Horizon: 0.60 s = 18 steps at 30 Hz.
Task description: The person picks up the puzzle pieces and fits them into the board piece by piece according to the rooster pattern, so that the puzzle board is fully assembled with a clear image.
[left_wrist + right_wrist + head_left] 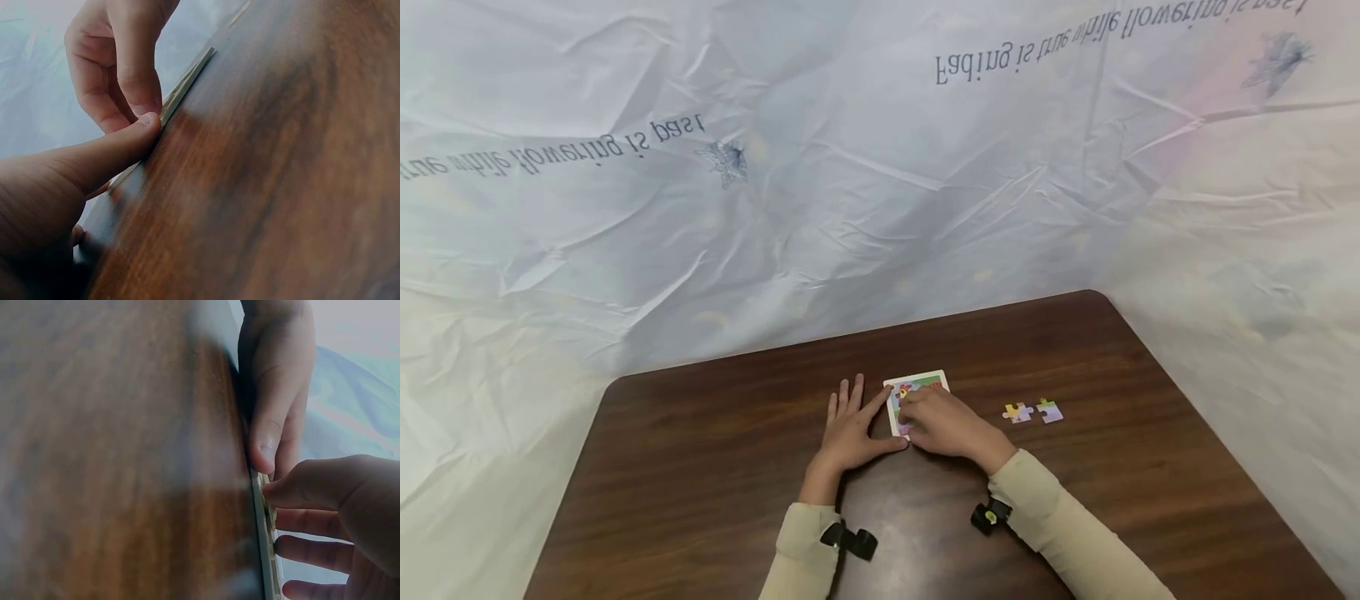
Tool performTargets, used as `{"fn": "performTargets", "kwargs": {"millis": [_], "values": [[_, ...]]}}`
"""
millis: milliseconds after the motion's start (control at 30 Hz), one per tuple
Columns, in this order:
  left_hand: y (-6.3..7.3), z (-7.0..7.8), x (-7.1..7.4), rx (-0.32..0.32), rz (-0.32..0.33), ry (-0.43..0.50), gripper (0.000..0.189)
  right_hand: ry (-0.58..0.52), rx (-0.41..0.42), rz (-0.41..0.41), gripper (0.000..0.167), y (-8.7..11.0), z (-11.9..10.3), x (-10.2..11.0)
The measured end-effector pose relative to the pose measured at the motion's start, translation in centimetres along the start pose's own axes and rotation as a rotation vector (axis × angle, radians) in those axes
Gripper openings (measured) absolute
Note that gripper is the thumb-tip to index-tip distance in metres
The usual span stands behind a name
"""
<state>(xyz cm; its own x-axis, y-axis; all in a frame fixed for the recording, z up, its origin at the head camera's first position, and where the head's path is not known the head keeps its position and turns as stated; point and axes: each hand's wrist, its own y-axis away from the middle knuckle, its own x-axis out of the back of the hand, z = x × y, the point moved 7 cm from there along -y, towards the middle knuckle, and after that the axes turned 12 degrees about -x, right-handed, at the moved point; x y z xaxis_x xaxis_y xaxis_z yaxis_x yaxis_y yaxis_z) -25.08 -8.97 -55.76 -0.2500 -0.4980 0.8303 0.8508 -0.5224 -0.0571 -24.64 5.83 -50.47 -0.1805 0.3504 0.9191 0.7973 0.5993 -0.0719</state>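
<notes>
A small jigsaw puzzle in a white-edged tray (892, 412) lies on the table, with colourful printed pieces showing in it. My left hand (848, 435) is spread at its left side, index fingertip at the upper left corner and thumb along the near edge. Over the middle and right of the puzzle bends my right hand (951, 423), covering much of the picture. In the right wrist view its thumb (303, 484) and fingertips come down on the puzzle's surface, with the left thumb (267, 440) close by. The surface under the right fingertips is hidden.
Two loose jigsaw pieces, one yellow and lilac (1018, 412) and one green and lilac (1051, 412), lie side by side right of the puzzle on the dark wooden table (715, 467). Pale printed sheeting (850, 208) hangs behind the table and at its sides.
</notes>
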Motion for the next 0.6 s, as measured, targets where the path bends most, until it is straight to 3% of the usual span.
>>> {"fn": "performTargets", "kwargs": {"millis": [267,600], "values": [[-0.14,0.22,0.02,-0.001,0.008,-0.007,0.100,0.027,0.036,0.027,0.009,0.18,-0.14,0.04],[-0.29,0.10,-0.05,0.010,0.013,0.010,0.098,0.044,0.016,0.032,0.010,0.13,-0.16,-0.09]]}}
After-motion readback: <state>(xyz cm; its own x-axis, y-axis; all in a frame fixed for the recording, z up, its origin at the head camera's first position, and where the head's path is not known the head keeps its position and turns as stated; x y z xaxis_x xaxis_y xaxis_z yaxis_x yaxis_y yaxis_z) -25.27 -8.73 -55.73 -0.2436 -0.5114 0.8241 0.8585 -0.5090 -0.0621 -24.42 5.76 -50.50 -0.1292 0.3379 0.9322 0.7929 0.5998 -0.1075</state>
